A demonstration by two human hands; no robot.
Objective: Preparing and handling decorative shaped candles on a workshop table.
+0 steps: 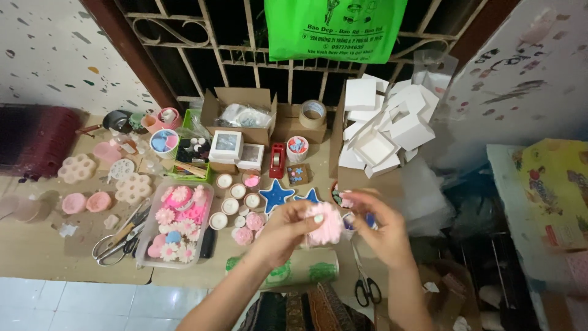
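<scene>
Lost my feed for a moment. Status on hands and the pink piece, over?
Left hand and right hand both gripping pink flower piece, held above the table. Scissors lying just below. Nothing in the way.

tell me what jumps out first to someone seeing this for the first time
A bright green plastic bag hangs on the window grille at top centre. Below it, near the middle, the left hand and right hand hold a pale pink flower-shaped piece between them. To the left, a clear tray holds more pink and white flowers.
</scene>
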